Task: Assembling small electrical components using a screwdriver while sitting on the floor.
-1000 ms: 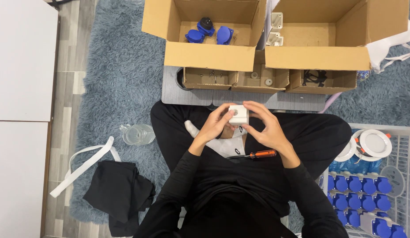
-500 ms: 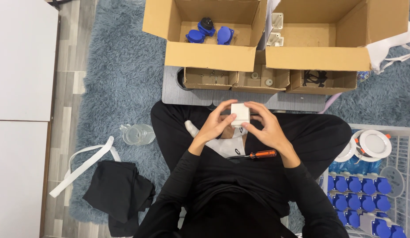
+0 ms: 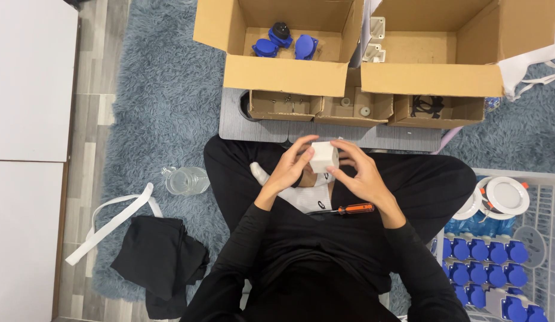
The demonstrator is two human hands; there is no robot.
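Both my hands hold a small white box-shaped part (image 3: 323,157) above my crossed legs. My left hand (image 3: 287,170) grips its left side with fingers curled over the top. My right hand (image 3: 361,173) cups its right side, thumb and fingers against it. An orange-handled screwdriver (image 3: 347,209) lies on my lap just below my right hand. Under my hands a white sock (image 3: 301,194) shows.
Two open cardboard boxes stand ahead: the left one (image 3: 284,74) holds blue socket parts (image 3: 286,43), the right one (image 3: 429,79) white parts. Small trays (image 3: 343,108) sit on a grey board (image 3: 253,128). A wire basket (image 3: 516,179) of blue parts is right; a clear bottle (image 3: 187,180) and black cloth (image 3: 161,262) left.
The white part has turned slightly between my fingers. My hands stay in the same place.
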